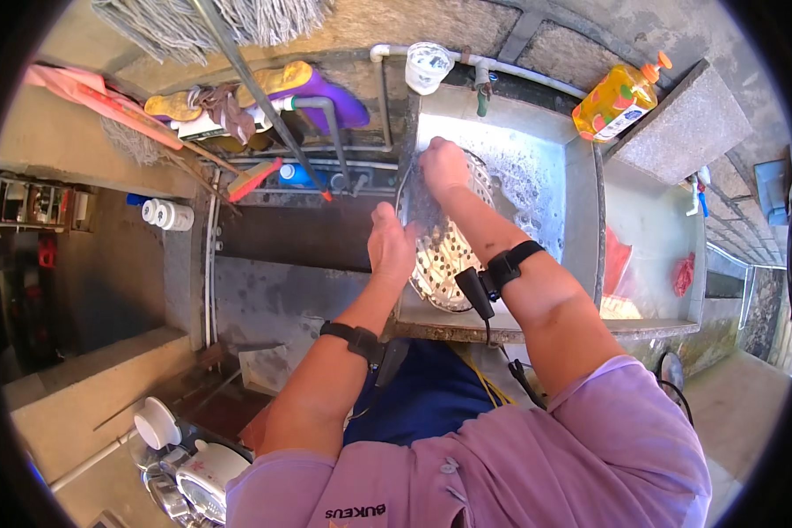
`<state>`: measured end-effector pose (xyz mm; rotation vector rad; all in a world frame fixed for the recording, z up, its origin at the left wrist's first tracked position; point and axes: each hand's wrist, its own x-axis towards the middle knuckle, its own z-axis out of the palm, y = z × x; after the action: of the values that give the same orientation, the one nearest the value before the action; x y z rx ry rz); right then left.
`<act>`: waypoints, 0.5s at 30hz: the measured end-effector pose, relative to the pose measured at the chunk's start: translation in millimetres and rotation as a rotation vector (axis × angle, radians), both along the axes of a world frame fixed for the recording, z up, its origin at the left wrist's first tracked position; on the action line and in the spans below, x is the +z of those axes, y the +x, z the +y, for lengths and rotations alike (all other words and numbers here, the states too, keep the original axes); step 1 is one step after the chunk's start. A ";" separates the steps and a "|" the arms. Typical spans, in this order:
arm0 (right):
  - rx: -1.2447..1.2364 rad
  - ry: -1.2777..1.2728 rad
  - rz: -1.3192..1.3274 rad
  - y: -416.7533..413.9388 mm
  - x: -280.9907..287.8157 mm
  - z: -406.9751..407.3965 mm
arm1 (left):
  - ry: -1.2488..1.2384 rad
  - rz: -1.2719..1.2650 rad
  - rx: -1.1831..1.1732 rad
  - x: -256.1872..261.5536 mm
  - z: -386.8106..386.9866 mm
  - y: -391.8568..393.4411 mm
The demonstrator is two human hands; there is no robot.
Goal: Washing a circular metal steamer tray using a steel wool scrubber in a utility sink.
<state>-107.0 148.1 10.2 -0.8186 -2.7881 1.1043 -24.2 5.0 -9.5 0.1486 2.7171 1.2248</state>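
Observation:
A round perforated metal tray [445,264], with light glinting off its holes, sits tilted in the left basin of a wash sink [528,178]. My right hand [445,168] is closed at the tray's far edge, gripping a grey mesh-like scrubber [424,201], which looks blurred. Beside the tray's left rim is my left hand [393,244], its thumb pointing up and its fingers bent toward the scrubber. Whether those fingers grip the rim or the scrubber is hidden. Suds and water cover the basin floor around the tray.
A tap [482,89] and a white tub [429,68] stand behind the basin. Yellow soap in a pump bottle [617,102] is at the back right. The second basin [653,231] holds red plastic. Mops [211,26] and a brush [255,179] are at the left.

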 end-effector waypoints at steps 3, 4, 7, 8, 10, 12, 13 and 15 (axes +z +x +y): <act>0.113 -0.129 -0.006 8.2 -5.6 -0.3 | -0.039 -0.054 -0.018 5.3 -0.7 1.2; 0.114 -0.126 -0.007 10.2 -1.9 -3.1 | -0.036 -0.056 -0.016 3.4 -1.3 -0.1; 0.223 -0.098 -0.039 26.9 7.9 -27.0 | -0.077 0.031 -0.024 -23.3 -7.6 -0.4; 0.316 -0.051 -0.004 30.1 9.4 -38.8 | 0.170 -0.061 0.102 -43.8 -13.9 -2.9; 0.403 -0.007 -0.030 39.8 15.5 -33.9 | -0.006 0.002 0.104 -6.2 -4.4 3.8; 0.384 -0.059 -0.006 40.3 5.4 -16.6 | -0.033 -0.015 0.054 -9.2 2.0 0.8; 0.391 -0.110 0.021 42.2 1.9 -13.4 | -0.059 -0.029 0.032 -7.2 -0.5 1.0; 0.387 -0.181 0.022 48.2 -4.5 -7.8 | -0.051 0.003 0.027 -3.1 -4.3 2.8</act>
<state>-58.8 140.3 5.7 -0.2711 -2.9354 1.4222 -21.4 0.7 -12.7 0.1089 2.7587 1.1620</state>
